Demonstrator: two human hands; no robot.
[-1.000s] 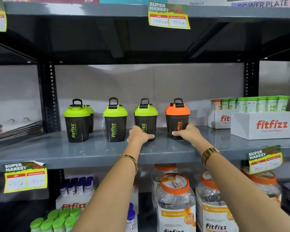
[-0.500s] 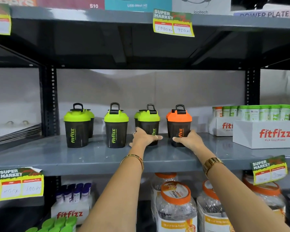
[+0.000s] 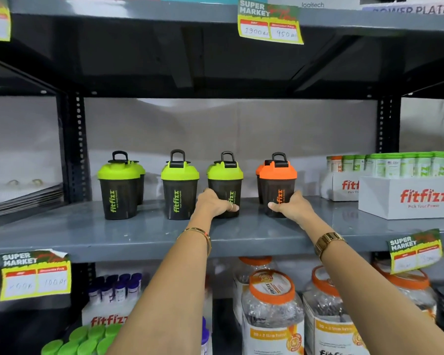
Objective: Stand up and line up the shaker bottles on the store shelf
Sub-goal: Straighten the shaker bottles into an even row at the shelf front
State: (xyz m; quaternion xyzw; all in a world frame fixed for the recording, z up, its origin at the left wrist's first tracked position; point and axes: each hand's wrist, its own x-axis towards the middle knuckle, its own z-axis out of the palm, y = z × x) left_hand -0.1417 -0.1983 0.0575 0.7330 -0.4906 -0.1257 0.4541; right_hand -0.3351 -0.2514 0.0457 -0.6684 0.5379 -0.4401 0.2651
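Note:
Dark shaker bottles stand upright in a row on the grey middle shelf. From the left: a green-lidded shaker with another partly hidden behind it, a second green-lidded shaker, a third green-lidded shaker, and an orange-lidded shaker. More lids peek out behind the last two. My left hand wraps the base of the third green shaker. My right hand grips the base of the orange shaker.
White fitfizz boxes filled with green tubes sit on the shelf's right end. A black upright post bounds the left. Price tags hang from the shelf edges. Large orange-lidded jars fill the shelf below.
Both hands have closed around the bases of their shakers. The third green shaker and the orange one sit slightly further apart. The camera view shifted a little.

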